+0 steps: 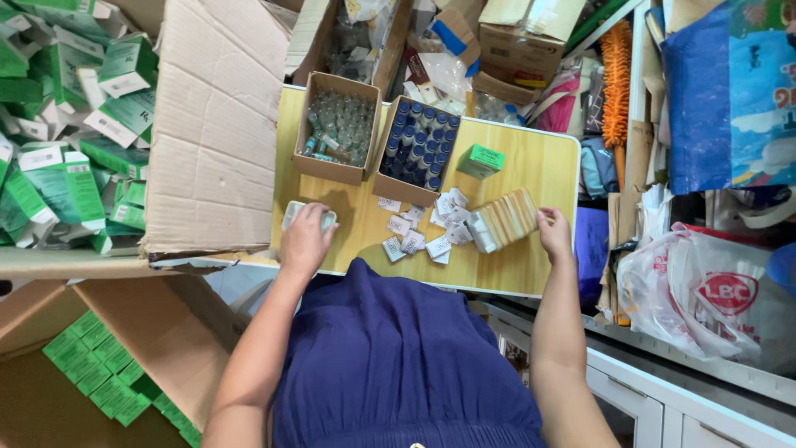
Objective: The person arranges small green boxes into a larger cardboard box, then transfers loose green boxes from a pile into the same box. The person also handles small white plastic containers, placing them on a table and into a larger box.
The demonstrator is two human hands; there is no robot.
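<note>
Nearest the head camera is the person's dark blue dress, with both bare arms reaching away from it to a small wooden table.

On the near left of that table, the left hand lies palm down with curled fingers on a pale, flat carton and appears to be closed on it, though the hand hides most of the carton. On the near right, the right hand has its fingertips pressed to the end of a row of flat tan cartons standing on edge; it touches the stack, but whether the fingers actually pinch a piece I cannot tell.

Between the hands lie loose folded paper leaflets, scattered rather than stacked. Farther back stand two open cardboard boxes: the left one holds clear glass vials, the right one blue-capped vials packed in rows. A single green carton sits alone at the far right of the tabletop.

As to progress (a judgement only): the big box at far left is heaped with finished-looking green cartons, and another at near left has them laid in rows, so much packing looks done, while full vial boxes, loose leaflets and flat cartons suggest plenty remains.
</note>
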